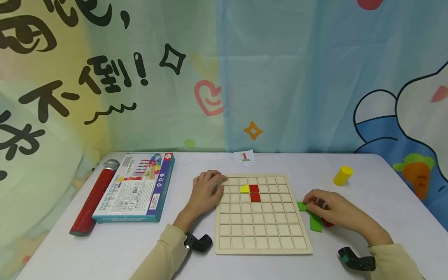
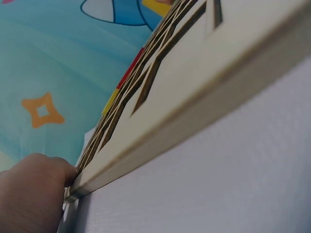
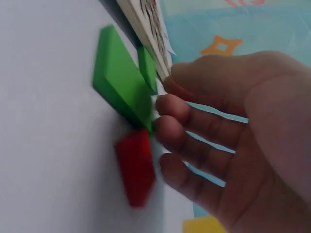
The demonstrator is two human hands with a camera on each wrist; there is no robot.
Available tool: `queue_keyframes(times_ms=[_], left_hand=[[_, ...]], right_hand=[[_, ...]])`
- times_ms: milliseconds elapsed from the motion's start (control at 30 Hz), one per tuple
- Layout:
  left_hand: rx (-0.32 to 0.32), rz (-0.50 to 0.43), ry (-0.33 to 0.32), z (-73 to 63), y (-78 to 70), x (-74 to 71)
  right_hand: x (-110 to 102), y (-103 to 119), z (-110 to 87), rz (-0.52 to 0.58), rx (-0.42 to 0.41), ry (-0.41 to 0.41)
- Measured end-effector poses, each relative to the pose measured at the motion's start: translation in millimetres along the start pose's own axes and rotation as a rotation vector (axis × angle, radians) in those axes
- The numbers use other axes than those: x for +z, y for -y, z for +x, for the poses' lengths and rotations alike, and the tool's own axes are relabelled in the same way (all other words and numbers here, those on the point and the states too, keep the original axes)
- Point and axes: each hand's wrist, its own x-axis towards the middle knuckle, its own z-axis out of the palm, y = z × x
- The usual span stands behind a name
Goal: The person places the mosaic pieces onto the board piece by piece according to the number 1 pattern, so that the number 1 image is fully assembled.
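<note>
A wooden grid board [image 1: 259, 231] lies on the table, with a yellow piece [image 1: 244, 189] and two red squares [image 1: 255, 197] in its upper cells. My left hand [image 1: 206, 190] rests at the board's far left corner, fingers relaxed; in the left wrist view its thumb [image 2: 56, 170] touches the edge. On the right, my right hand [image 1: 332, 210] hovers over loose pieces, fingers gently bent and fingertips close to a long green block [image 3: 116, 73]. Beside that lie a smaller green block [image 3: 146, 68] and a red block [image 3: 136, 170]. Nothing shows between the right fingers.
Behind the board lies a small pattern card [image 1: 244, 158]. A yellow cylinder [image 1: 343, 175] stands at the back right. To the left are a flat game box [image 1: 136, 190] and a red tube [image 1: 94, 198]. A printed curtain [image 1: 266, 77] hangs behind the table.
</note>
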Motion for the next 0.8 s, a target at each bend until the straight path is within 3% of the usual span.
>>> queue_keyframes(times_ms=[367,467,600,800], left_hand=[[0.003,0.013,0.004,0.0,-1.9,-1.9],[0.005,0.014,0.003,-0.2,-2.2,-2.5],[0.002,0.005,0.006,-0.6,-2.4,-3.0],[0.0,-0.01,0.007,-0.5,-2.3,-1.5]], right_hand=[[-17.1,-26.3,-14.2,0.104,0.121,0.185],[-20.8,-31.5,-17.2,0.134,0.116,0.21],[-22.5,-34.7,-18.6,0.151,0.118,0.22],[-22.5,-35.4,-19.9,0.059,0.187,0.159]])
